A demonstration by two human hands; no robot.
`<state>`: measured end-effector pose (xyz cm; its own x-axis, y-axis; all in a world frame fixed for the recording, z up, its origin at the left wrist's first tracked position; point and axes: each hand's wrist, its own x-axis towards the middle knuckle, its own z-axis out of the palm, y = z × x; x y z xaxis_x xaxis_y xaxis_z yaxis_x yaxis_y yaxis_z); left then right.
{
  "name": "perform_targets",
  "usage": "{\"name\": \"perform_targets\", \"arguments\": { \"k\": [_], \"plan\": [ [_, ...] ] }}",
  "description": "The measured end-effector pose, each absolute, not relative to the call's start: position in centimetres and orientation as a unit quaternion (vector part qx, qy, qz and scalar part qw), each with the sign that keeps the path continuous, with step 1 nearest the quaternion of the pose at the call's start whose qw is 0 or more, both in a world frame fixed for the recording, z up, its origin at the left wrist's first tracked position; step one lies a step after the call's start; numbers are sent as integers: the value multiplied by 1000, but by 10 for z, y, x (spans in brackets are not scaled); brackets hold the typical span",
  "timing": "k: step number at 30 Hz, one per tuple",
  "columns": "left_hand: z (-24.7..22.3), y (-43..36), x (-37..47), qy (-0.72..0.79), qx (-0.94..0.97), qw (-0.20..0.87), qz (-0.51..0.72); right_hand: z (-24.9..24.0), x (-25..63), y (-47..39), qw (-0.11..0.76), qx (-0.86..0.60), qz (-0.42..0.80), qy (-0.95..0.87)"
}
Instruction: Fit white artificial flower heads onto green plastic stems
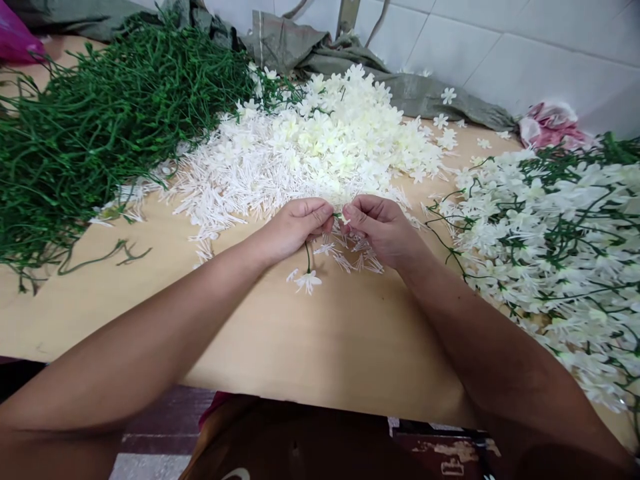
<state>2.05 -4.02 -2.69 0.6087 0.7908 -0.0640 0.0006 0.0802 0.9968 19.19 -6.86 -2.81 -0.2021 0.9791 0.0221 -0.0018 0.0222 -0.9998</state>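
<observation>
My left hand (303, 227) is closed in a pinch on a green artificial flower stem, whose lower branch hangs below the fingers with a white flower (309, 282) at its end. Close against it, my right hand (380, 227) pinches a small pale flower piece (344, 218) at the tip of another green branch. The fingertips hide most of the join. Just beyond both hands spreads a heap of loose white stamen pieces (215, 180), with a pile of creamy white petal pieces (345, 127) behind it.
A big pile of bare green stems (115, 113) covers the table's left side. Assembled white flowers on stems (555, 247) lie heaped at the right. Grey-green cloth (420, 97) runs along the tiled wall, near a pink and white bundle (553, 125). Stray stems (100, 257) lie at left.
</observation>
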Motion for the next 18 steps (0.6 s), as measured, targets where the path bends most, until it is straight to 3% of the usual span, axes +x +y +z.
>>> {"name": "perform_targets", "arguments": {
  "k": [18],
  "plan": [
    [-26, -42, 25, 356, 597, 653, 300, -28, 180, -74, 470, -477, 468, -577]
  ]
}}
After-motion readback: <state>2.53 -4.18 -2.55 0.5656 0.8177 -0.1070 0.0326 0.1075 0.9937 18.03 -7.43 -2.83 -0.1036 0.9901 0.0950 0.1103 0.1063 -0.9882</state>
